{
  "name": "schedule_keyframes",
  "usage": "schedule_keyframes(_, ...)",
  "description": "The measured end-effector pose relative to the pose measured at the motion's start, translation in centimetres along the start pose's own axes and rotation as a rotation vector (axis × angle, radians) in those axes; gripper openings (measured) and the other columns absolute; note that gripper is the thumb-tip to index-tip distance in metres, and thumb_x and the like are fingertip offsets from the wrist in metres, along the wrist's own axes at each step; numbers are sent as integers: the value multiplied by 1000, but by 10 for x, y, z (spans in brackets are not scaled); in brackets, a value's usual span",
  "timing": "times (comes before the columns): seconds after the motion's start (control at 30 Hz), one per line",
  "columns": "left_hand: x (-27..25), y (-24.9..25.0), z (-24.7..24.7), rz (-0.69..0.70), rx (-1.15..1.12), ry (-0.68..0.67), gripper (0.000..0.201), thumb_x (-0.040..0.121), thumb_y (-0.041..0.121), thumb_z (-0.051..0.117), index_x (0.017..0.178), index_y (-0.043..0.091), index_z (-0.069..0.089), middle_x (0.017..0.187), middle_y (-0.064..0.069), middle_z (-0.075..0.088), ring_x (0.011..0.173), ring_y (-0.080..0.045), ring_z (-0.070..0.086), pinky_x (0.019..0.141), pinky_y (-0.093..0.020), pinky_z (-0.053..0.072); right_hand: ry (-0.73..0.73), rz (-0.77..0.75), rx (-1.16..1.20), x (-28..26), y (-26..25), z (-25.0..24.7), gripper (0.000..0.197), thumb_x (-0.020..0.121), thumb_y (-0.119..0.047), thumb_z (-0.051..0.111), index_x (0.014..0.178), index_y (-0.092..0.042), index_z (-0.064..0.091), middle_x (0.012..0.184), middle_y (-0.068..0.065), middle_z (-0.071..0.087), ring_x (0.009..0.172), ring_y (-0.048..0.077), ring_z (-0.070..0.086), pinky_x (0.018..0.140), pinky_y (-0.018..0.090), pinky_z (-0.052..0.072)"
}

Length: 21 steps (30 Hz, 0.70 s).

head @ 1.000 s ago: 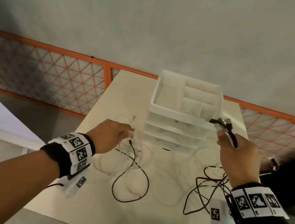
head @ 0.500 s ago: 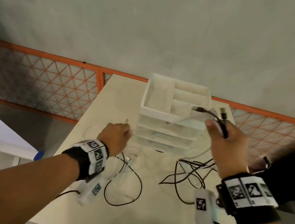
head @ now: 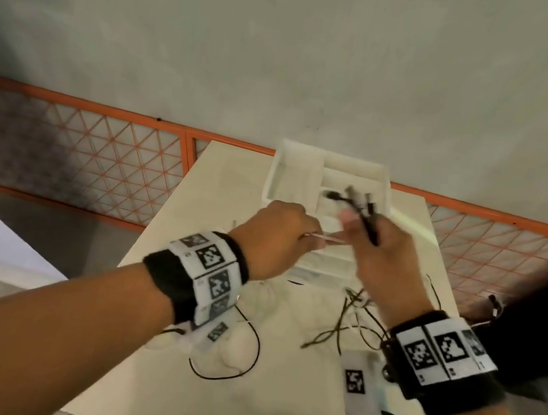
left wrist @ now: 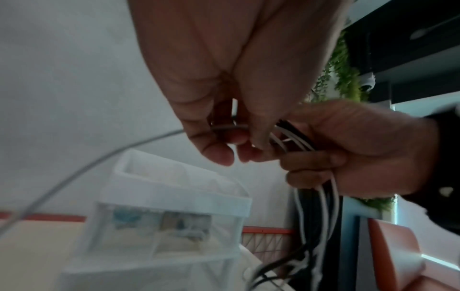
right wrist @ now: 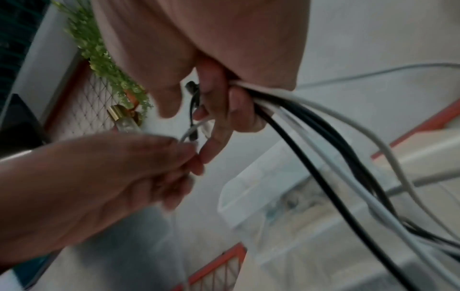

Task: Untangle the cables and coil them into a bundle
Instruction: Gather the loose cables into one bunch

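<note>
My right hand is raised above the table and grips several black and white cables in its fist; their plug ends stick up above the thumb. The strands hang down from the fist to a loose tangle on the table. My left hand has come right up against the right one and pinches a white cable that runs between the two hands. In the left wrist view that white cable trails away to the left from the pinching fingers.
A white stacked drawer organiser with an open top tray stands at the table's far middle, just behind my hands. A black cable loop lies on the cream table near its front. An orange lattice fence runs behind the table.
My left hand has risen from the table and moved right to meet the right hand, bringing the white cable. The right hand lifted its cables higher and shifted left.
</note>
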<state>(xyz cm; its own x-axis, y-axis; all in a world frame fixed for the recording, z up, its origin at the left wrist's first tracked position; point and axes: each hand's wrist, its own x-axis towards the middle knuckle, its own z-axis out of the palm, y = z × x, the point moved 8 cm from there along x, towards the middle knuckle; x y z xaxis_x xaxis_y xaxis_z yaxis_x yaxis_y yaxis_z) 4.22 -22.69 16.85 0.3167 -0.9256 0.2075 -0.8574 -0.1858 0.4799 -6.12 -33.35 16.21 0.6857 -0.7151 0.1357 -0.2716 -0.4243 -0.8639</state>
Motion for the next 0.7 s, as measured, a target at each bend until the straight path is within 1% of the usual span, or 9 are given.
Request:
schedule_keyframes(0.03,3,6,0,-8,-24,45,20,96,20,57,80,19,69,73,2,57,69,-16,57,65,-25,43,-64,-8,1,-3,-2,13,35,89,-51,66,88,-16,67,62,-8,64,47,0,53,51,22,41)
schedule_keyframes(0.1,3,-1,2,-57,-56,107,13,93,17,58,81,16,65,75,3,60,70,-17,58,64,-26,43,-104,-31,-41,-6,3,20,30,87,-43,72,85,-15,61,61,-5,62,52,5,53,55,25,42)
schedule_keyframes(0.2,-16,-57,20,-260,-19,14,17,98,19,51,84,16,61,79,2,59,78,-24,62,66,-28,41,119,-48,-70,-3,17,-22,24,90,-32,72,82,-15,56,65,-4,55,54,10,44,53,27,37)
schedule_keyframes(0.27,-43,-106,33,-484,-119,-52,22,98,16,45,81,16,60,84,-3,64,76,-27,63,69,-36,55,296,-16,-62,-3,29,-59,19,93,-31,69,87,-17,57,72,-6,58,63,14,52,56,28,37)
schedule_keyframes(0.37,-72,-136,42,-670,-329,-41,25,96,7,40,84,15,61,95,-10,65,73,-24,58,63,-40,63,324,101,-143,0,60,-83,19,96,-35,62,99,-16,61,87,-2,67,84,26,63,64,30,42)
schedule_keyframes(0.43,-64,-128,33,-609,-391,37,26,98,6,41,88,17,64,95,-14,61,77,-25,57,61,-36,62,273,158,-201,0,75,-81,22,97,-39,60,106,-19,63,95,-1,70,92,27,64,74,35,45)
schedule_keyframes(0.53,-33,-87,17,-310,-269,66,26,102,19,47,104,27,71,95,-9,57,81,-25,61,70,-26,54,237,104,-162,0,66,-68,21,97,-43,58,105,-25,65,95,-7,72,92,19,66,81,40,51)
schedule_keyframes(0.6,-17,-48,20,-96,-144,-18,26,101,22,51,115,29,72,93,0,57,85,-16,58,81,-19,46,191,8,-114,3,44,-53,18,99,-39,56,99,-24,64,88,-12,72,75,3,64,73,33,52)
schedule_keyframes(0.7,0,6,21,100,-146,6,20,96,21,61,109,22,76,78,10,51,72,3,46,70,-8,34,48,-127,-121,1,12,-13,15,101,-32,54,93,-21,60,77,-12,70,57,-1,58,54,17,44)
